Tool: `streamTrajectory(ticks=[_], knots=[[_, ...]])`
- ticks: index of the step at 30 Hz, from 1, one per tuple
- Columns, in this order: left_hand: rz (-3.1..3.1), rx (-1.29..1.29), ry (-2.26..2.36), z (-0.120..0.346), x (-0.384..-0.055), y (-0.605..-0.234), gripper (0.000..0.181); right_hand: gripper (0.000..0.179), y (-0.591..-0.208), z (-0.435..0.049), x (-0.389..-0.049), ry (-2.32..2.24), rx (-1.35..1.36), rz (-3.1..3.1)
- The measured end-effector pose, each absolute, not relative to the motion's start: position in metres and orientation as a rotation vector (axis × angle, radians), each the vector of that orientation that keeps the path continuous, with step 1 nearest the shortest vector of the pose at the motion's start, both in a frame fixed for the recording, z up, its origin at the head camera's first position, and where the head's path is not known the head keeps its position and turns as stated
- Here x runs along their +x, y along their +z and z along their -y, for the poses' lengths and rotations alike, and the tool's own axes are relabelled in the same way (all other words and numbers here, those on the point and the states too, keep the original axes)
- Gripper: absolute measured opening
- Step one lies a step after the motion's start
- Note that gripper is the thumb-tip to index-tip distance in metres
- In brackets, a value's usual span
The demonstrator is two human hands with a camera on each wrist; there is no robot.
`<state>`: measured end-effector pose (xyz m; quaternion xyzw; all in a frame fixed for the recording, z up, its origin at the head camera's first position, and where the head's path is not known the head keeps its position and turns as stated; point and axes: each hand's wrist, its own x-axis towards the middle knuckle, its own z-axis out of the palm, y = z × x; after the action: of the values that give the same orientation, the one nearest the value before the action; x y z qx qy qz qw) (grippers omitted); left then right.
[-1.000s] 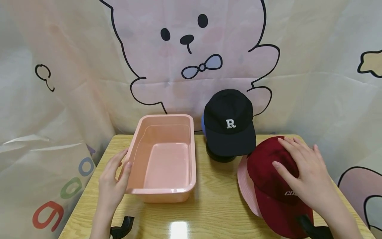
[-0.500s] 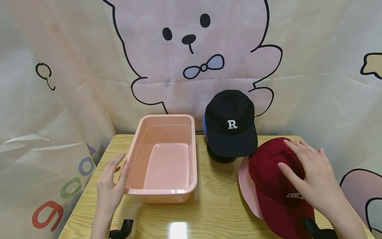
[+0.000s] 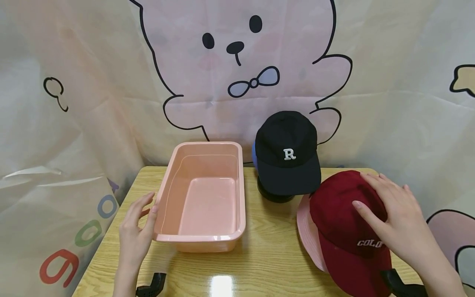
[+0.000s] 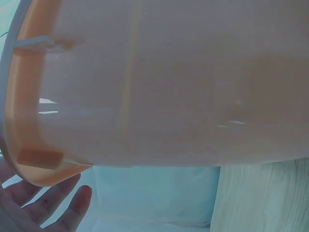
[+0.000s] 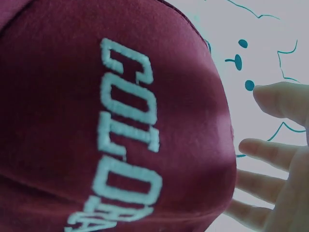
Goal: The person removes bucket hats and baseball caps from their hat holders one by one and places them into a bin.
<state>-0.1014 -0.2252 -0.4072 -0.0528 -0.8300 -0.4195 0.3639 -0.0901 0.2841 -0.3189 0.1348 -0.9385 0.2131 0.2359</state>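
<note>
A pink plastic basin (image 3: 198,238) stands on the table, with nothing visible inside. My left hand (image 3: 134,239) is beside its left rim, fingers loosely bent and spread. In the left wrist view the fingers (image 4: 55,198) lie close to the basin's rim corner; whether they touch it I cannot tell. At the right, a dark red baseball cap (image 3: 345,206) with white lettering lies over a pink brimmed hat (image 3: 308,235). Over the red cap's right side is my right hand (image 3: 398,218), fingers spread and relaxed. The right wrist view shows its fingertips (image 5: 248,146) near the crown, gripping nothing.
Behind the red cap, a black cap (image 3: 285,138) with a white R sits on a dark stand (image 3: 274,197). Something blue (image 3: 254,154) shows at its left edge. A printed curtain (image 3: 156,115) hangs behind the wooden table (image 3: 267,260).
My right hand has shifted a little to the right, uncovering more of the red cap's lettering. My left hand has moved slightly left from the basin's rim.
</note>
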Motion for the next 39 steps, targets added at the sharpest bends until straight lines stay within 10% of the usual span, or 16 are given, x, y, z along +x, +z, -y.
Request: streamTrajectory(ticks=[39], knots=[[2.091, 0.065, -1.418, 0.232, -0.098, -0.418, 0.029, 0.070, -0.319, -0.307, -0.095, 0.679, 0.304, 2.676]])
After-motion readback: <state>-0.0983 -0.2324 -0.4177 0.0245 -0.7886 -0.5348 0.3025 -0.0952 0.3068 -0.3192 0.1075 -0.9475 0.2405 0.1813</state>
